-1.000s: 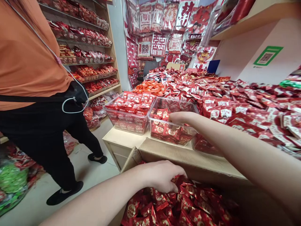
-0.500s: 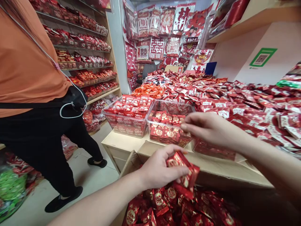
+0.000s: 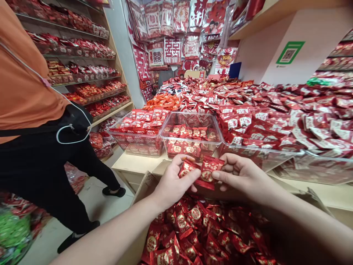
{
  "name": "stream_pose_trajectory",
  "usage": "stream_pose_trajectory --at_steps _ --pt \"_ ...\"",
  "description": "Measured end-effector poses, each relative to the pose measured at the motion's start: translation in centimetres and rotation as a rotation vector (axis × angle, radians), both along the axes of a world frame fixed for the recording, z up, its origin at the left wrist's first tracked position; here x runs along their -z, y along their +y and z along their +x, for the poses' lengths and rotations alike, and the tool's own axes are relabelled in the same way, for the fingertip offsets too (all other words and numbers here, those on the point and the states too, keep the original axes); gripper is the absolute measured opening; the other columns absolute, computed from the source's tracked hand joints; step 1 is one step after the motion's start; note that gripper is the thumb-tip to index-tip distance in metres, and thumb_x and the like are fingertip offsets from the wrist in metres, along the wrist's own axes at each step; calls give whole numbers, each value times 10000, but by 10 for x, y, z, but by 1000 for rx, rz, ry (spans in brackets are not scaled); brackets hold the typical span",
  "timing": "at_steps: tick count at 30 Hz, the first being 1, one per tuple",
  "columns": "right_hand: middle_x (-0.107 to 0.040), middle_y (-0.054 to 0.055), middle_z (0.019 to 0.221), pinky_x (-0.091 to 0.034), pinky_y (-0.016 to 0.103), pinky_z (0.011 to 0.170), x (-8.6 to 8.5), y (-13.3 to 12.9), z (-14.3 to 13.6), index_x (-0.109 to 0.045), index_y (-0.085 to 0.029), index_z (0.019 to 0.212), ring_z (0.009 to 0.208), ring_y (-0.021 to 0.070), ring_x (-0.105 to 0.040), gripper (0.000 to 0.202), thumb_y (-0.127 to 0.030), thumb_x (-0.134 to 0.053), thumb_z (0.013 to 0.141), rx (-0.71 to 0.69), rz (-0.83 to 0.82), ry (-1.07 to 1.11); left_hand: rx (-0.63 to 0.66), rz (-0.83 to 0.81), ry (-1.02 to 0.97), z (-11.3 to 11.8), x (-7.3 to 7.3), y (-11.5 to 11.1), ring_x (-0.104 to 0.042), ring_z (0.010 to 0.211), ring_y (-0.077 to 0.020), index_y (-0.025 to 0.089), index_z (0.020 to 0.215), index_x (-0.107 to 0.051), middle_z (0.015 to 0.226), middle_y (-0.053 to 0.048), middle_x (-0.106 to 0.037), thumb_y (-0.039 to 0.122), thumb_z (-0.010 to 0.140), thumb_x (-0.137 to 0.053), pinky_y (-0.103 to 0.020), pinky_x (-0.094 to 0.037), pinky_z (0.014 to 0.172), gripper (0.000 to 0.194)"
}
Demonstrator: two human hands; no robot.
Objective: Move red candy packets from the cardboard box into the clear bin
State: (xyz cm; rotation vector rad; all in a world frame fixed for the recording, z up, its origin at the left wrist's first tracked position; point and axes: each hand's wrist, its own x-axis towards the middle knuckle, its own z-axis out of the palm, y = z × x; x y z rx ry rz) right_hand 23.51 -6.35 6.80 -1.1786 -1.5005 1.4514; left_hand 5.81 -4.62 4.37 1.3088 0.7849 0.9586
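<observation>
Above a brown cardboard carton [image 3: 150,184] at the near side of the scene, two small red foil packets with gold printing are held up in the head view. The left packet [image 3: 185,167] is gripped between the thumb and fingers of the left hand [image 3: 171,186]; the right packet [image 3: 207,171] is pinched at its right edge by the right hand [image 3: 246,176]. Whether the right packet is also touched by the left thumb cannot be told. Below, the carton is heaped with loose red-and-gold packets [image 3: 195,235]. Just beyond, a clear plastic tub [image 3: 176,137] is partly filled with packets set in rows, and to its left another clear tub [image 3: 132,133] is more fully stacked. Should the right-hand pinch be loosened, the packet could be dropped into the carton, since it is held only near its edge. By a careless reach, the far rim could be caught and the rows disturbed.
</observation>
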Motion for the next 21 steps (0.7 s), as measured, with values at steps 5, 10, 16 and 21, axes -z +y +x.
stream_pose_trajectory --at_steps 5,10,16,21 --pt "-596 -4 722 -436 174 503 0 -3 -2 -469 -179 797 567 70 -528 236 -322 -619 683 18 -35 33 27 -15 40 2 2 -1 -463 406 -27 195 911 -402 691 47 -539 257 678 -617 -158 -431 392 324" --pt "-616 14 783 -465 237 673 1 -2 4 -520 -180 771 718 118 -571 147 -291 -595 711 74 261 -113 104 -221 -111 -1 -4 1 -571 566 -99 190 958 -420 765 -9 -568 329 740 -551 -178 -435 448 290" --pt "-609 30 953 -432 274 796 -1 -6 6 -564 -197 808 887 155 -554 76 -192 -524 744 -64 409 -302 300 -430 -151 -5 -4 2 -563 642 -78 197 1026 -410 870 -30 -552 205 678 -637 -144 -400 488 416" --pt "-593 55 947 -471 273 669 -8 -8 10 -509 -195 984 769 152 -581 226 -312 -441 802 -55 65 -155 145 -352 -157 1 0 -6 -488 585 -39 177 976 -391 796 7 -530 145 623 -673 -152 -381 512 453"
